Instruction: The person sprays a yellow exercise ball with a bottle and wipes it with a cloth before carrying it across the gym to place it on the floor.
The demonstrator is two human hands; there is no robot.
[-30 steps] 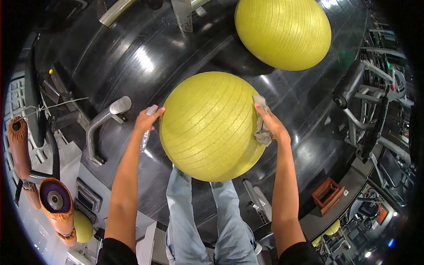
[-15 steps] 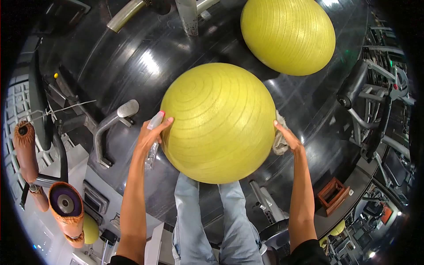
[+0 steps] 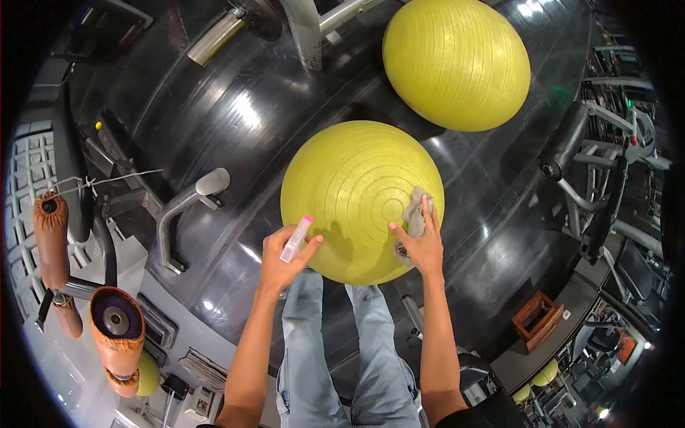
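A large yellow exercise ball (image 3: 349,171) with ringed ridges stands on the dark floor in front of my legs. My left hand (image 3: 280,255) is closed round a spray bottle (image 3: 296,239) with a pinkish-white head and a pink tip; most of its clear body is hidden. That hand is at the ball's lower left edge, thumb by the surface. On the right part of the ball, my right hand (image 3: 422,242) presses a crumpled grey cloth (image 3: 416,214), gripped between thumb and fingers, beside the centre of the rings.
A second yellow exercise ball (image 3: 457,64) rests on the floor at the upper right. Gym machine frames stand at the left (image 3: 178,203) and right (image 3: 592,164). A metal post (image 3: 303,43) rises at the top. A wooden box (image 3: 536,319) lies at lower right.
The ball has turned, bringing its ring centre from upper left to lower right. Both hands have come inward from its sides, and the cloth is now on the ball's face.
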